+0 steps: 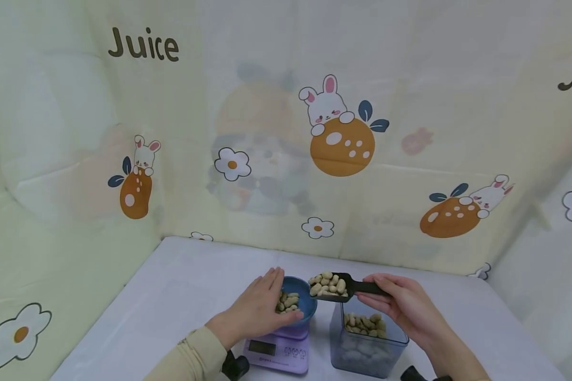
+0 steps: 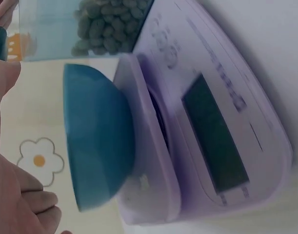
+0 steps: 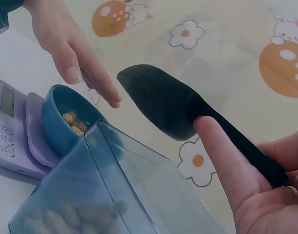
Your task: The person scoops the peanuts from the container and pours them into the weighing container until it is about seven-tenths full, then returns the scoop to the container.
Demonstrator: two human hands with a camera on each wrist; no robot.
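My right hand grips the handle of a black scoop. The scoop holds a heap of pale nuts that look like unshelled peanuts, and its front edge is close to the rim of a blue bowl. Some of the same nuts lie in the bowl, which sits on a lilac kitchen scale. Fingers extended, my left hand is at the bowl's left side and covers part of it in the head view. The right wrist view shows the scoop's dark underside.
Right of the scale, below the scoop, stands a clear bluish container, partly filled with the same nuts. A white surface lies under everything. A curtain printed with rabbits and oranges hangs behind.
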